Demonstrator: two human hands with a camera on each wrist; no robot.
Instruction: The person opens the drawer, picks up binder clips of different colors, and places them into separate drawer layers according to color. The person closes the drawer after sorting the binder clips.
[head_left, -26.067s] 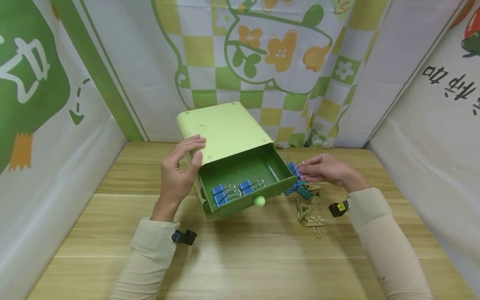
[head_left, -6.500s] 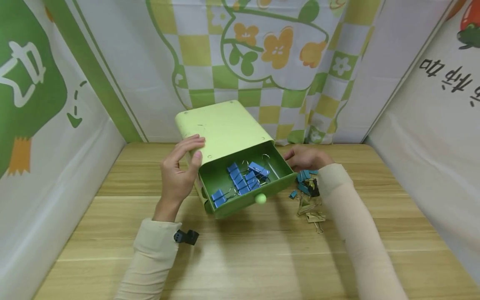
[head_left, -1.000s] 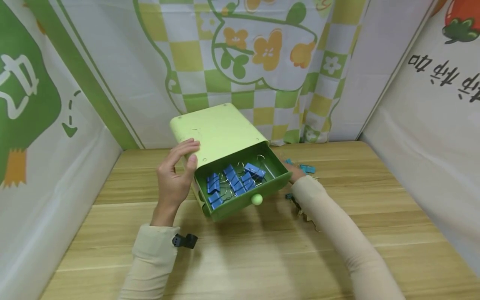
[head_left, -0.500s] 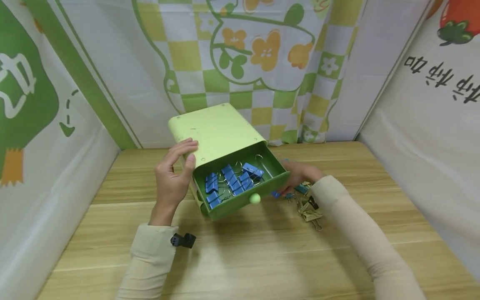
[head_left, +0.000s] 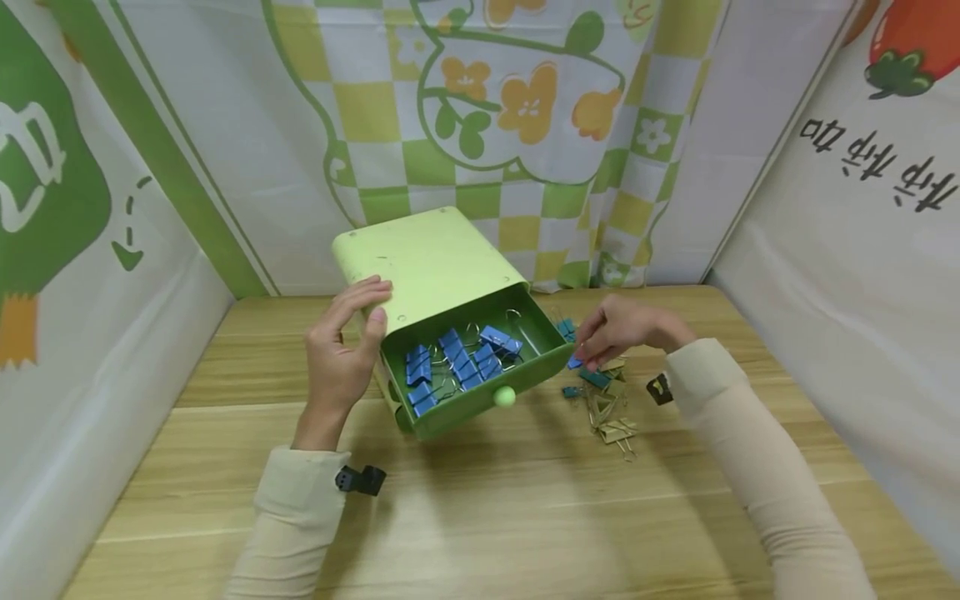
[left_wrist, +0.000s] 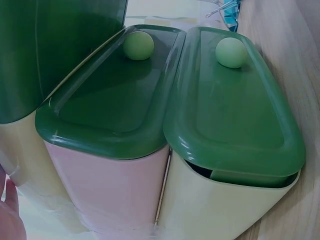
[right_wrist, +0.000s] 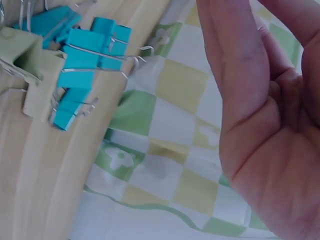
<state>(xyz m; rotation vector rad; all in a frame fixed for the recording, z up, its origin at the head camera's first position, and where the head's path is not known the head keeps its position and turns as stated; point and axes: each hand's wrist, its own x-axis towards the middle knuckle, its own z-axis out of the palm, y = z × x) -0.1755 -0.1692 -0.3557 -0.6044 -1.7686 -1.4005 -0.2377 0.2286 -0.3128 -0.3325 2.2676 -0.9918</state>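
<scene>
Left hand (head_left: 341, 358): relaxed, fingers laid over the left edge of a pale yellow-green, round-cornered drawer housing (head_left: 427, 258), thumb at its front edge. Right hand (head_left: 622, 329): in a thumb-and-finger pinch on a blue binder clip (head_left: 575, 362), just outside the drawer's front right corner.

Beneath: worktop (head_left: 487, 517) of light-brown wood grain. Behind, just past the rear edge: green, yellow and white checked curtain (head_left: 367, 112) with orange flowers. At left: white printed panel (head_left: 172, 225) with green shapes. At right: white panel (head_left: 847, 267) with black characters and a red fruit.

Pulled out from the yellow-green housing: dark-green rectangular drawer (head_left: 540, 372) with a pale-green ball knob (head_left: 505, 396). Inside, toward left and centre: cluster of blue clips with silver wire handles (head_left: 459, 360). Free floor along the right wall.

In the left wrist view, side by side: pink housing (left_wrist: 110, 185) and cream housing (left_wrist: 220, 205), both with dark-green fronts; at the cream one, a dark gap along one edge.

Near the drawer's right side, on the worktop: teal binder clips (head_left: 595, 377) and khaki binder clips (head_left: 617, 430), well apart from the worktop's right edge. In front, between both beige sleeves (head_left: 765, 467): broad stretch of wood grain.
</scene>
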